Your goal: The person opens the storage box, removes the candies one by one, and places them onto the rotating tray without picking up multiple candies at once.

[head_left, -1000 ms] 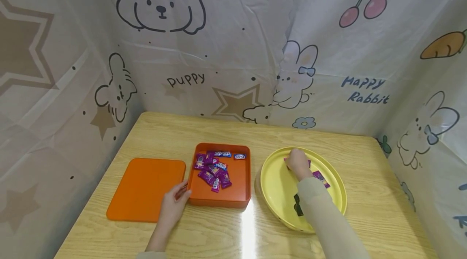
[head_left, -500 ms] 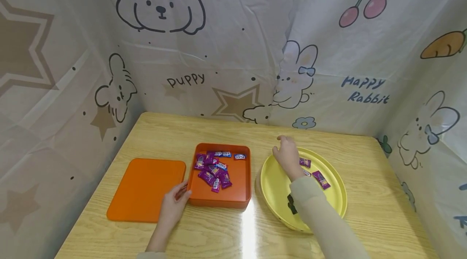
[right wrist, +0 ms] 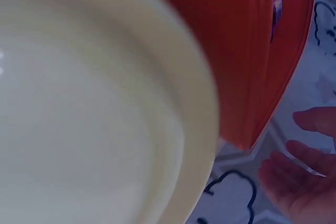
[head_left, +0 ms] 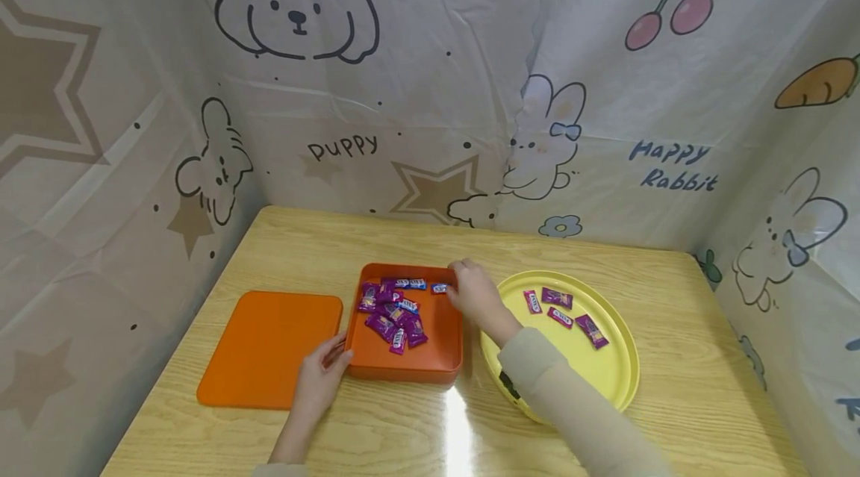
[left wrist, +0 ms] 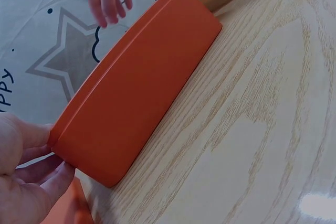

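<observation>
The right hand (head_left: 478,299), relaxed and without any object, hangs near the far right corner of the square orange plastic box (head_left: 403,373). Just left of the fingertips, inside, one small blue-white wrapped candy (head_left: 439,288) lies crosswise. The left hand (head_left: 321,378), farther, pinches the near left corner.

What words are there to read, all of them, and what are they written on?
"PUPPY": on the wall cloth.
"Happy Rabbit": two lines, farther right on that cloth.
Blue marks, right edge: cut off, unreadable.
Sweet wrappers, in the box and on the plate: print too small to read.
</observation>
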{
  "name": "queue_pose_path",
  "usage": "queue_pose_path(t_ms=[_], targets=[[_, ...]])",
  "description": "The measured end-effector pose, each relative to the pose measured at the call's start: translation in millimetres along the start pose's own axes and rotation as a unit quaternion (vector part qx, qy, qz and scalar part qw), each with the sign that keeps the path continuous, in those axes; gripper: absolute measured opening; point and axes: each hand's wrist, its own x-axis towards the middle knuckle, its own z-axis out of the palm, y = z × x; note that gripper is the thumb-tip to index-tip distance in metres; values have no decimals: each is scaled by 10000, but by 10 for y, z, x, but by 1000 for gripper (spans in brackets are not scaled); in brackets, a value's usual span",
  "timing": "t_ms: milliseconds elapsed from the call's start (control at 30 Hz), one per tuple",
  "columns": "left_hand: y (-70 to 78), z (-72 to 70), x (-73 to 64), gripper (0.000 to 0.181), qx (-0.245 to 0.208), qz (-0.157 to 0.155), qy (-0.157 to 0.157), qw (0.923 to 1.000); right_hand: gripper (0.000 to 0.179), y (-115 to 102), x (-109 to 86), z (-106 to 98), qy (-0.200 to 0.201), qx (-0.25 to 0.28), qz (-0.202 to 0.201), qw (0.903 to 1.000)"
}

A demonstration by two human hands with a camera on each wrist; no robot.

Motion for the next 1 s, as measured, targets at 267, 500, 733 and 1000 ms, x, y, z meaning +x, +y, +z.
queue_pose_path(t_ms=[267, 500, 733, 1000], targets=[[12, 8, 10, 40, -88, 7, 48, 9999, 29, -365, -8, 159, -909, -515, -374, 9938], [27, 4, 2, 40, -85, -27, 15, 10000, 9, -539, 2, 337, -1457, -781, -515, 9849], [28, -4, -3, 42, -68, -17, -58, 10000, 8, -631, 0, 459, -1839, -999, -368, 9772], [22, 3, 12, 40, 4, -23, -2, 10000, 6, -666, -36, 565, -1860, -1115, -291, 9758]])
